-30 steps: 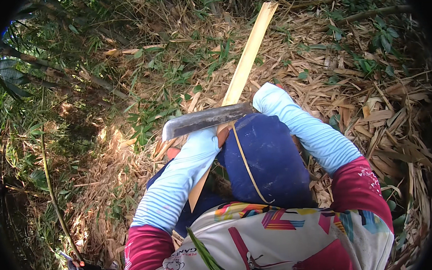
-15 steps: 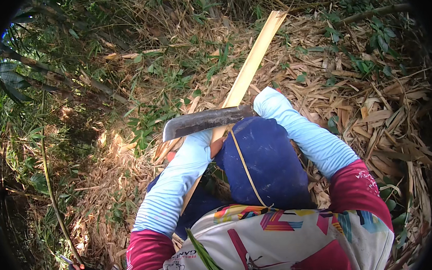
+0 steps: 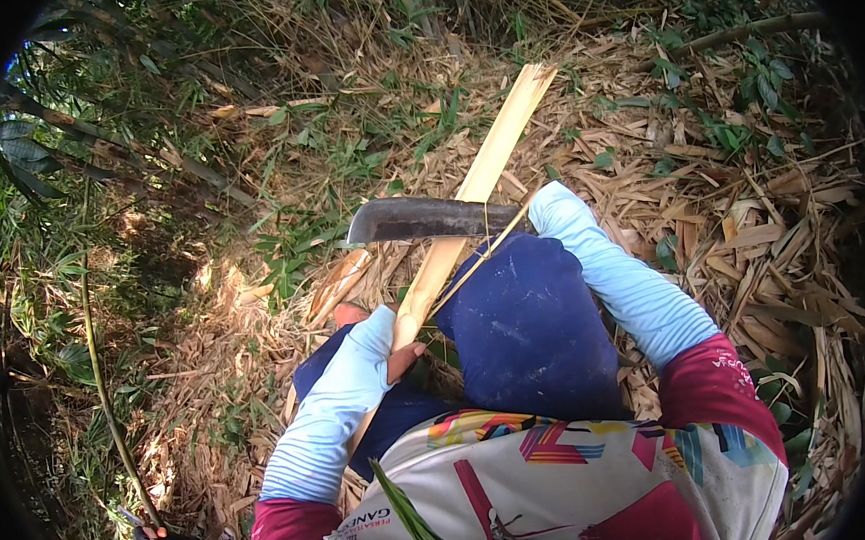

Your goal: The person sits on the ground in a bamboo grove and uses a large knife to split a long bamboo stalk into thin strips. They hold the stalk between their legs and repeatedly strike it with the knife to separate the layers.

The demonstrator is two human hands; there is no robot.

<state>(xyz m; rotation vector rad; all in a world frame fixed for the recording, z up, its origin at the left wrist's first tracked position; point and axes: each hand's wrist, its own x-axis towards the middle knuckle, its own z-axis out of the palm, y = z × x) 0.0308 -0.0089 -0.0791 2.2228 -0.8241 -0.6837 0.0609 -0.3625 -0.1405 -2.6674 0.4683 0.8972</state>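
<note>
Dark blade [image 3: 419,219] — its handle hidden

Ngl I can't see the right hand or the handle of the curved dark-steel blade [image 3: 427,218] past that pale-blue fabric sleeve [image 3: 625,275].

Red-and-black lettering [image 3: 373,522] is showing on the white shirt [image 3: 568,481], lower left; pale lettering [image 3: 732,361] is marking the maroon right sleeve [image 3: 701,382].

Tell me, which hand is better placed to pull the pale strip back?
Probably the left hand: its thumb already lies against the pale strip's lower part. The blade crosses the strip beside the right sleeve, whose hand is hidden.
</note>
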